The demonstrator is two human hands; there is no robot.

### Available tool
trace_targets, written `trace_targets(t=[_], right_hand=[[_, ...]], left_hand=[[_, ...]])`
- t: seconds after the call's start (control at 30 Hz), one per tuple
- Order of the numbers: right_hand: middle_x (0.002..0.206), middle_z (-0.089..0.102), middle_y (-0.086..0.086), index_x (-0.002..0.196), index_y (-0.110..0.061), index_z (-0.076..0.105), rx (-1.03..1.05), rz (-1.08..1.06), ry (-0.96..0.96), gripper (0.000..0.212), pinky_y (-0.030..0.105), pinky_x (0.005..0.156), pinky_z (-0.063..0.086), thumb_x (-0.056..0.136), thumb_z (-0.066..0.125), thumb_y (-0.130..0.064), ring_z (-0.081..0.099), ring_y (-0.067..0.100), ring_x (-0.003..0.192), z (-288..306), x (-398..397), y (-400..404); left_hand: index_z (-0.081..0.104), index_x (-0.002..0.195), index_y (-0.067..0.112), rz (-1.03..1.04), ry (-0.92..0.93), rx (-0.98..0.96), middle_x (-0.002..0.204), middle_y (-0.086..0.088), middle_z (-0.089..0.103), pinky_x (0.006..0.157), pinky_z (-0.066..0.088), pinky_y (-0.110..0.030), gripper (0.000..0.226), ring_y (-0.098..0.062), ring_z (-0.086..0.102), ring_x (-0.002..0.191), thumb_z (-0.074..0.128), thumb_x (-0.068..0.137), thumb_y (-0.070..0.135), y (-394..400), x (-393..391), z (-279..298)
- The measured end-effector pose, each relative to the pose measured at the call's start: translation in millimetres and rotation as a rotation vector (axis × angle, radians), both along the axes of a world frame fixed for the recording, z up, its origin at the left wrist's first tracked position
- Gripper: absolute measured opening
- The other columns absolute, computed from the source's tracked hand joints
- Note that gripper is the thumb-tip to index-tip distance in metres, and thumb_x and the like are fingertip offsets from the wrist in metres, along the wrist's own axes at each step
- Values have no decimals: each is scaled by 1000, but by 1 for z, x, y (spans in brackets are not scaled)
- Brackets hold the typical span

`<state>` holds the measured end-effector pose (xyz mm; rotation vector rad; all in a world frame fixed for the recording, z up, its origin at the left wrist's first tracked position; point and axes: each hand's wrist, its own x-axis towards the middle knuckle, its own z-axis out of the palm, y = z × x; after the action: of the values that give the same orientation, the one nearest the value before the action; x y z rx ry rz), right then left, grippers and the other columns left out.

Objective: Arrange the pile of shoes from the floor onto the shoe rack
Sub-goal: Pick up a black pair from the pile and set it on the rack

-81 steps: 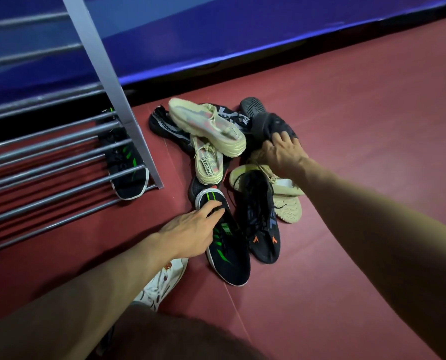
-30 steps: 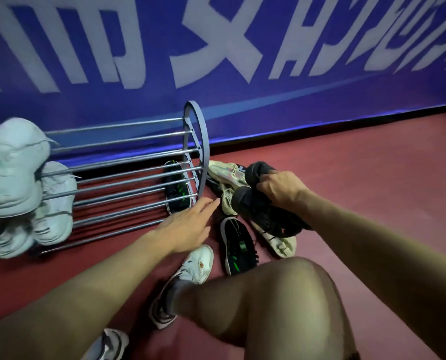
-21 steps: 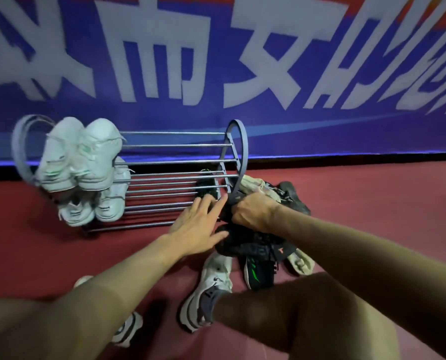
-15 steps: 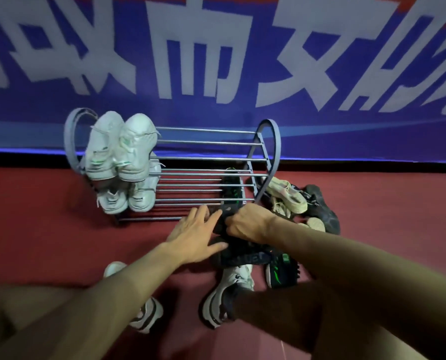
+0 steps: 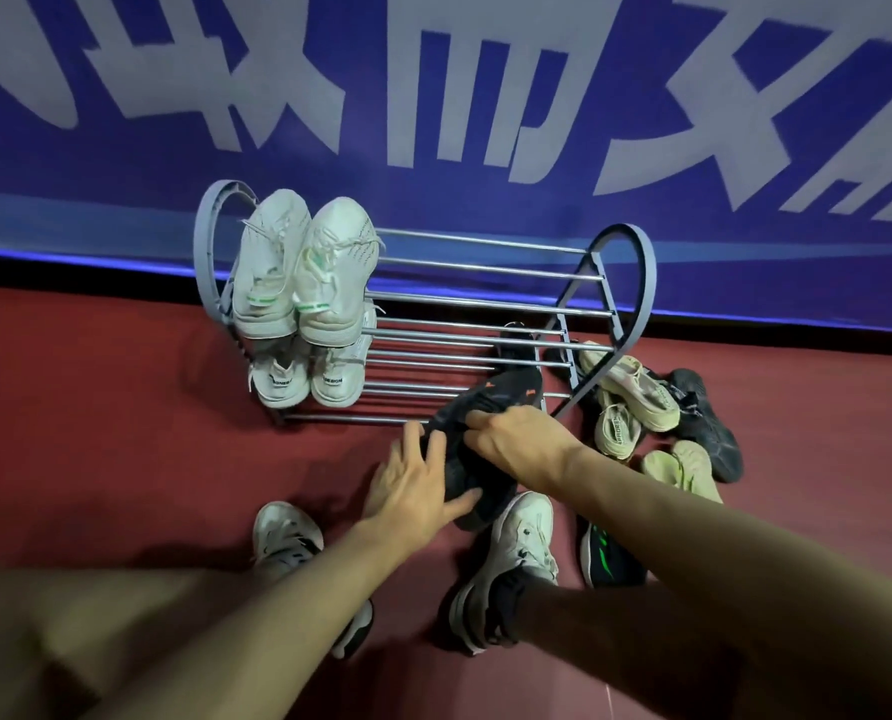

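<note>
Dark red flooring (image 5: 95, 407) runs up to a blue banner (image 5: 433, 96) printed with big white characters along the far wall. Against it stands a grey metal shoe rack (image 5: 485, 304) with rounded end frames and tiers of thin rails. At its left end a pair of white sneakers (image 5: 303, 267) sits on the upper tier, toes tipped up, and a second white pair (image 5: 306, 379) sits on the tier below. A dark shoe (image 5: 516, 345) shows through the rails near the right end.

Just in front of the rack's near right corner, both hands hold a black sneaker with orange marks (image 5: 485, 418), its toe over the lowest rails. The right hand (image 5: 521, 439) is clamped on its top from the right; the left hand (image 5: 412, 485) lies against its near side, fingers spread and thumb under the heel.

Right of the rack the remaining pile lies on the floor: cream sneakers (image 5: 631, 397), one pale sole turned up (image 5: 688, 470), and black shoes (image 5: 709, 433) behind them. Nearer, a black sneaker with green stripes (image 5: 607, 558) lies beside the right forearm. The person's own feet, in white trainers (image 5: 521, 537), are planted on the near floor.
</note>
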<state>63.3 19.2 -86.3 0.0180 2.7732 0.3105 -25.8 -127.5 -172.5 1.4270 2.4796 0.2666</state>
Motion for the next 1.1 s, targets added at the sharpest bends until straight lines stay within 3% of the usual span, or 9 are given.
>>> trace_targets(t=[0.1,0.23,0.43,0.53,0.67,0.77,0.87,0.97,1.1], right_hand=[[117,53,5,116,-13,62,-38,-54,11,24,43,66,52,94,52,-8,68,34,81,1,2,-1],[117,53,4,110,-15,61,-53,-142,80,23,41,62,54,90,56,-5,68,34,74,-1,2,14],[107,50,4,98,-13,61,-116,-295,189,16,35,52,36,86,62,-3,65,31,67,-24,-12,32],[108,47,2,100,-13,63,-155,-388,234,13,36,54,44,90,60,-6,63,30,65,-46,-16,45],[114,46,6,103,-9,64,-244,-443,262,15,43,60,53,91,57,-6,64,36,69,-75,-22,55],[116,46,8,100,-8,64,-305,-455,274,14,45,59,54,90,55,-7,61,38,66,-91,-21,56],[120,38,8,100,-11,65,-371,-577,392,13,45,62,56,90,56,-13,60,37,67,-103,-15,51],[112,36,3,99,-21,64,-340,-815,542,13,42,77,51,92,54,-25,53,30,88,-107,-10,35],[113,52,4,120,-30,46,-334,-1029,388,31,44,80,46,92,59,-26,60,35,100,-100,-2,18]], left_hand=[[36,136,17,3,36,35,142,-9,30,86,54,-43,81,-31,48,118,38,80,76,-2,1,-7],[41,138,10,19,35,144,147,-10,32,82,56,-44,81,-34,50,114,42,82,69,12,0,-8],[50,131,1,90,4,190,140,-16,46,72,58,-42,83,-37,60,99,54,80,66,39,-3,-27],[48,139,0,81,7,167,147,-14,46,75,58,-42,87,-36,60,98,51,83,66,52,-10,-47],[20,159,5,-5,28,71,161,-9,31,92,52,-41,91,-35,58,105,42,93,64,60,-19,-69],[1,162,22,-85,-69,34,162,0,13,101,47,-43,86,-33,51,120,47,98,56,55,-31,-77],[8,157,34,-120,-134,84,153,0,17,102,48,-47,80,-33,53,122,55,96,54,53,-38,-81],[24,150,25,-118,-130,140,143,-5,26,93,54,-46,73,-33,61,112,61,93,52,56,-34,-83],[33,145,25,-102,-181,150,130,-5,29,82,57,-44,64,-32,66,95,64,93,46,65,-22,-73]])
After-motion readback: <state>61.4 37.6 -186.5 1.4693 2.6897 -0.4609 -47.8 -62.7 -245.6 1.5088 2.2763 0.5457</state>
